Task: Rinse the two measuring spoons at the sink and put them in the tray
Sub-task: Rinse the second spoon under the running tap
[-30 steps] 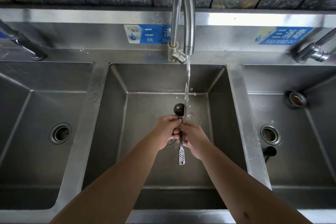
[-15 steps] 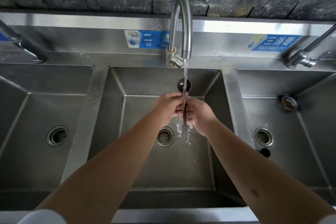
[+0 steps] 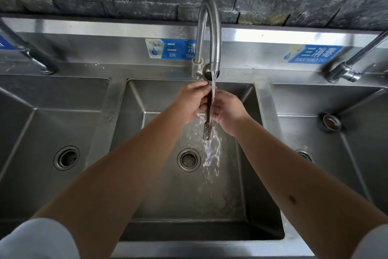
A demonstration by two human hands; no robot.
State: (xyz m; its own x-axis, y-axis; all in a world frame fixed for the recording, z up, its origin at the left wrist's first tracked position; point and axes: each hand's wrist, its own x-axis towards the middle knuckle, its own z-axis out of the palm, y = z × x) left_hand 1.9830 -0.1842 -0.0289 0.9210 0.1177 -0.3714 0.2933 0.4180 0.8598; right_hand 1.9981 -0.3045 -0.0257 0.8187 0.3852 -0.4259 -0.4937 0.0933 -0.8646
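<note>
A dark metal measuring spoon (image 3: pixel 206 124) with a perforated handle end hangs upright under the running tap (image 3: pixel 211 34) over the middle sink basin (image 3: pixel 151 94). Its bowl sits up by the spout. My left hand (image 3: pixel 192 101) and my right hand (image 3: pixel 228 109) both grip its handle, one on each side, with water streaming down between them and splashing off the handle end. I cannot tell whether a second spoon lies against the first. No tray is in view.
Three steel basins stand side by side. The left basin has a drain (image 3: pixel 66 158), the middle one a strainer drain (image 3: pixel 188 160). In the right basin lies a small round metal cup (image 3: pixel 331 121). More taps stand at far left (image 3: pixel 31 57) and far right (image 3: pixel 348 69).
Both hands have lifted the spoon up and away from me, from low over the drain to right under the spout. Water now runs along the handle.
</note>
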